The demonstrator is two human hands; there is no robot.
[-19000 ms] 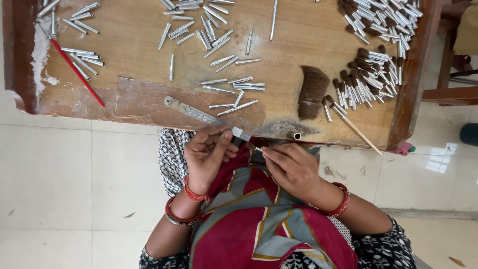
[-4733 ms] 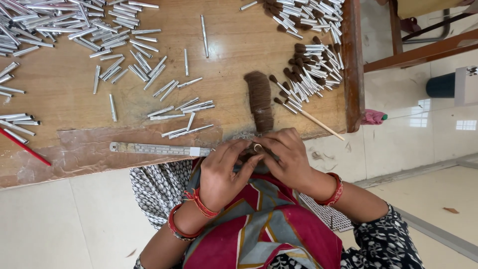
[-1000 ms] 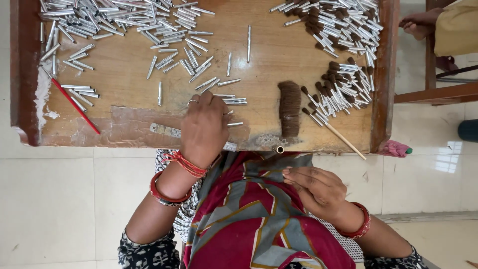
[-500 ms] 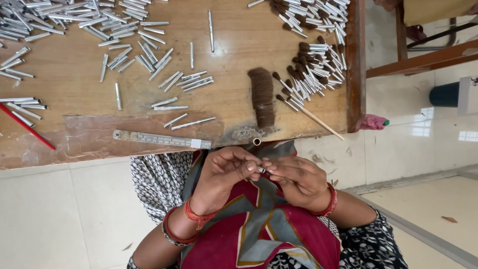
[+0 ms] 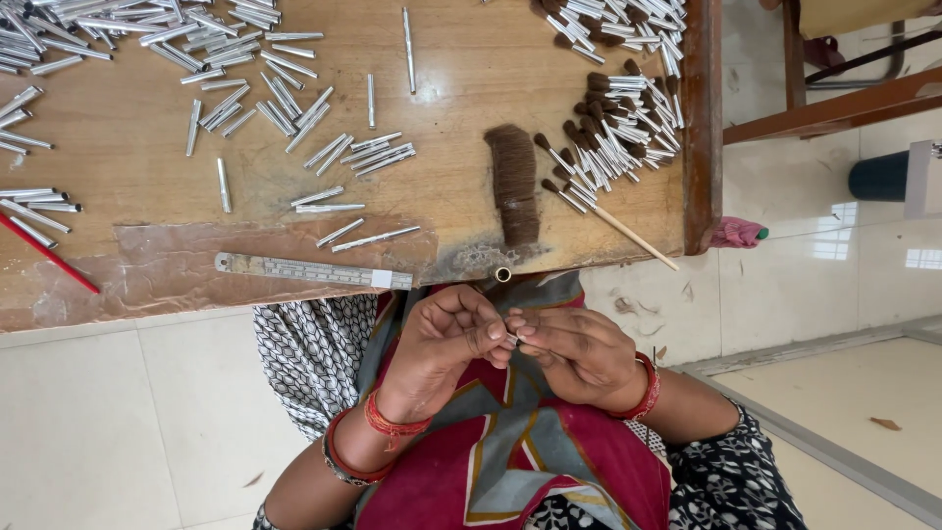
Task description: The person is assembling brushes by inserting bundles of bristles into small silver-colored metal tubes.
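Both hands met over the lap, left hand point(image 5: 446, 339) and right hand point(image 5: 574, 351) pinching a small metal tube point(image 5: 512, 339) between fingertips. A loosened pinch could drop it below the surface point(image 5: 118, 147).

The small piece point(image 5: 512, 339) pinched between the left hand point(image 5: 446, 344) and right hand point(image 5: 574, 351) was mostly hidden by fingertips. The metal tubes point(image 5: 59, 20) at the table's far-left corner were cut off by the picture's edge.
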